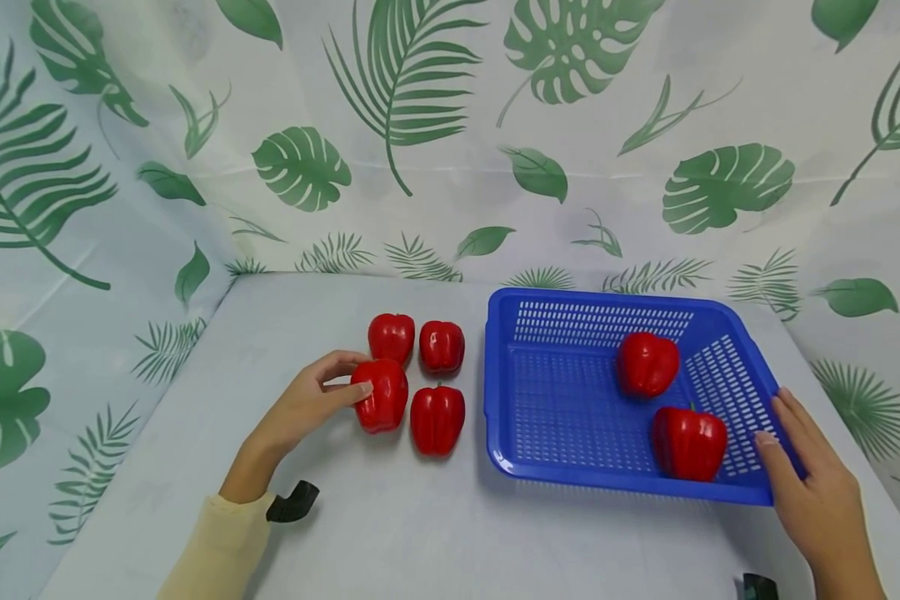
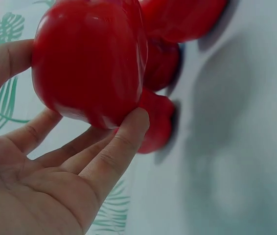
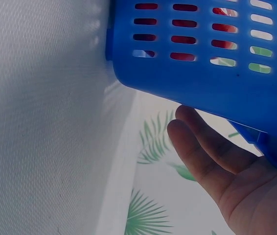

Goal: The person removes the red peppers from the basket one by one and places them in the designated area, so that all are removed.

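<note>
My left hand (image 1: 311, 408) holds a red bell pepper (image 1: 382, 398) between thumb and fingers. In the left wrist view this bell pepper (image 2: 89, 61) appears lifted off the table, with other peppers behind it. Beside it lie three more red bell peppers: one behind (image 1: 390, 337), one at the back right (image 1: 442, 347) and one to the right (image 1: 438, 421). At the right, my right hand (image 1: 821, 475) grips the right rim of a blue plastic basket (image 1: 570, 475), thumb on top. Its fingers (image 3: 197, 152) are under the rim, outside the basket wall (image 3: 187, 78). Two red bell peppers (image 1: 647, 364) (image 1: 690, 443) sit inside the basket's right half.
Everything stands on a white-covered table (image 1: 390, 533). A leaf-patterned white cloth (image 1: 450, 167) hangs behind it and along both sides. Black straps (image 1: 292, 502) show near the wrists.
</note>
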`<state>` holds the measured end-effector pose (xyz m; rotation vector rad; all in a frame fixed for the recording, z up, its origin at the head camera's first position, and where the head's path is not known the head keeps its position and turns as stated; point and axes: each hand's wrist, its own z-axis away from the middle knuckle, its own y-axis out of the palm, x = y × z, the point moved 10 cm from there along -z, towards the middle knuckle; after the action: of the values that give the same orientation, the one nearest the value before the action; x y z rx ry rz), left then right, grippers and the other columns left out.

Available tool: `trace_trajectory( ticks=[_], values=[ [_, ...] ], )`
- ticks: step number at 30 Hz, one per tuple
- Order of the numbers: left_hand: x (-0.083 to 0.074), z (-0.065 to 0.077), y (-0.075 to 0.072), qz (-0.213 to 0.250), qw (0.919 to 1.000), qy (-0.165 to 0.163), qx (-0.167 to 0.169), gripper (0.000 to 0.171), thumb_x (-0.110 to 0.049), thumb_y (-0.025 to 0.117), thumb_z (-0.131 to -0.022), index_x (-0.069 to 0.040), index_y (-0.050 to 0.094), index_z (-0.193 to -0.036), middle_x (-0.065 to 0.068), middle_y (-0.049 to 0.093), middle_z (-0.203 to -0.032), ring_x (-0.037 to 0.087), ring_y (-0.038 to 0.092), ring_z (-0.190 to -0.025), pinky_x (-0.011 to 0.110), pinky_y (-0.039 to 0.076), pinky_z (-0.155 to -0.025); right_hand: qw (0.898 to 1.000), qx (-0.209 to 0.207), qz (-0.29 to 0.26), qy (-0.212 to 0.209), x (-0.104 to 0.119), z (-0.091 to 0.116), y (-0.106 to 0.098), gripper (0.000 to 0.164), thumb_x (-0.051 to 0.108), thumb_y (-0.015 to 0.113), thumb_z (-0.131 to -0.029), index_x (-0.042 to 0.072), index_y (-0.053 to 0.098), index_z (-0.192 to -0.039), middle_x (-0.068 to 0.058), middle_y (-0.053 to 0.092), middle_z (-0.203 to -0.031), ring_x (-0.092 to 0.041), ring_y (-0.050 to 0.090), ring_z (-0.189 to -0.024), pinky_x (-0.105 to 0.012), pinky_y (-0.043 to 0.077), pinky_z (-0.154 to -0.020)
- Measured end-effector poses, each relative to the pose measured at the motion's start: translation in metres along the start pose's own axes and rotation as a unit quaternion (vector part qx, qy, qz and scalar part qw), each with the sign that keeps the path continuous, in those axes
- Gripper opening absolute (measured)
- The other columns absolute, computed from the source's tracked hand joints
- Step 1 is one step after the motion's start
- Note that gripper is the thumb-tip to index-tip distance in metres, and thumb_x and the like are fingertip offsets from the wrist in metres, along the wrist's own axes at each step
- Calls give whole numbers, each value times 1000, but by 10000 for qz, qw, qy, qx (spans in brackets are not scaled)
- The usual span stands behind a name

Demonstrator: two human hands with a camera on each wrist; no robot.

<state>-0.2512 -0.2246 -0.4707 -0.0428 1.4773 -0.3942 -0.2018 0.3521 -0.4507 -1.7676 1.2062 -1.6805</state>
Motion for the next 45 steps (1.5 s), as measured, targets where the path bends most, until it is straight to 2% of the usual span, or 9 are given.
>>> trace_trajectory(
  ticks=[9,21,30,39,45],
  values=[
    [18,6,0,-26,9997,-235,-58,49,-25,73,-102,-8,61,-146,18,56,-147,43,53,-132,54,56,-102,10000,0,-17,-4,-2,0,0,61,26,44,-114,7,25,-169,-15,19,-176,-48,17,-159,-75,17,-117],
    [31,8,5,30,9993,-376,-68,48,-24,73,-102,-7,61,-146,19,56,-147,42,55,-131,50,56,-103,9999,6,-66,98,-3,0,0,61,26,44,-114,9,25,-169,-14,19,-176,-47,17,-159,-76,19,-116],
    [37,6,8,26,9989,-450,-84,50,-24,74,-102,-8,60,-147,19,54,-151,45,53,-136,53,54,-106,9999,-12,-90,68,-1,1,-2,61,26,45,-113,10,27,-169,-13,21,-176,-46,18,-159,-76,21,-115],
    [35,10,9,-200,9991,-273,-262,51,-24,74,-102,-8,59,-148,16,57,-150,41,48,-143,57,48,-111,9999,37,-39,159,-1,0,-1,62,28,45,-113,12,25,-170,-11,19,-176,-45,17,-160,-76,20,-116],
    [38,13,11,-228,9990,-336,-181,56,-26,74,-102,-9,56,-151,16,54,-153,42,45,-145,58,50,-110,9998,71,-47,191,-1,0,0,62,27,44,-113,11,25,-170,-11,19,-176,-45,16,-160,-76,20,-116]
  ],
)
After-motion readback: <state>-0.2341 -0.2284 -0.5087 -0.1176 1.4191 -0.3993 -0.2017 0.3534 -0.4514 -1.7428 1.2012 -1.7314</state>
